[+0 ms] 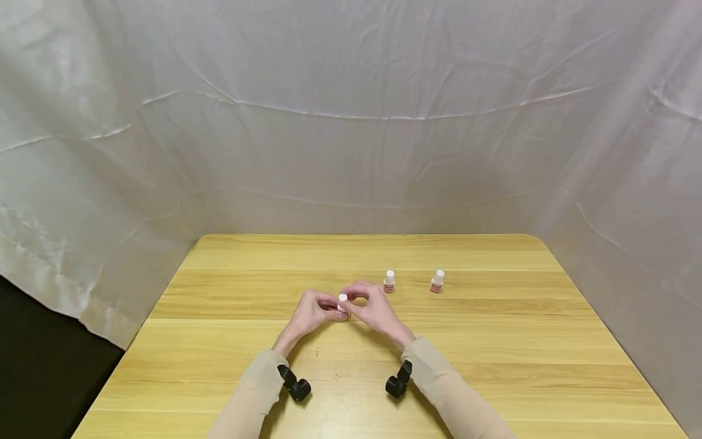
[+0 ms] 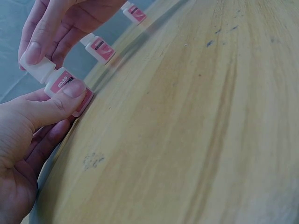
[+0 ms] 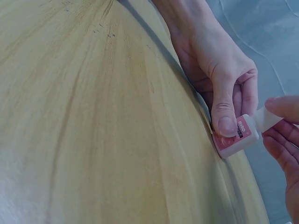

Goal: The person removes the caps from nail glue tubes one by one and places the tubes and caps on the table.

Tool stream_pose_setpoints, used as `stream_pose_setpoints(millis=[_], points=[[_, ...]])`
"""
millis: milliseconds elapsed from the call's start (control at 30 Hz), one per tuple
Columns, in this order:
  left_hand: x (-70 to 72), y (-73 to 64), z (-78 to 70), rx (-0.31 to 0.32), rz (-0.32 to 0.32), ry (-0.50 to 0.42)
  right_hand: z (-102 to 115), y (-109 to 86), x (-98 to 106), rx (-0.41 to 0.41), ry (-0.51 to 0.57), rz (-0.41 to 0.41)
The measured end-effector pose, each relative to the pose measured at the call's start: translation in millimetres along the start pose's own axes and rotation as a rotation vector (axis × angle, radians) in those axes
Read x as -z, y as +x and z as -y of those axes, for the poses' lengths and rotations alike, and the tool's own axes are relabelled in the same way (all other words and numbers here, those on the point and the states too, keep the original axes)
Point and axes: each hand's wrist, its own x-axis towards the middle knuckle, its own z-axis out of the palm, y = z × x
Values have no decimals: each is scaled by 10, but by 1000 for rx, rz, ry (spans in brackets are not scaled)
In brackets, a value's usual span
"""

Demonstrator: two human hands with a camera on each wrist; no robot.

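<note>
A small white bottle (image 2: 55,80) with a pink label stands on the wooden table, held by both hands. My left hand (image 1: 311,314) grips its body, the thumb lying across the label in both wrist views. At the top, my right hand (image 1: 374,310) pinches the white cap (image 2: 39,69) between thumb and fingers. The cap sits on the bottle's neck in the left wrist view. Part of the label is hidden behind the left thumb.
Two similar capped bottles stand upright further back: one (image 1: 389,282) just beyond the right hand, another (image 1: 437,282) more to the right. A pale curtain (image 1: 351,152) hangs behind the wooden table (image 1: 351,390). Black wrist cameras hang under both sleeves.
</note>
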Motion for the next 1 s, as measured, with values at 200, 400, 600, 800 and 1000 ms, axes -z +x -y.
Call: stream_pose_setpoints(millis=[200, 400, 600, 800, 1000], points=[[0, 0, -6, 2, -5, 10, -5, -9, 2, -20, 9, 10], [3, 4, -1, 14, 2, -1, -2, -4, -13, -61, 20, -23], [4, 8, 0, 18, -2, 10, -24, 7, -18, -38, 15, -23], [2, 6, -2, 29, -9, 18, -301, 33, -82, -22, 11, -26], [1, 1, 1, 20, -9, 9, -353, 34, -101, -26, -36, -48]])
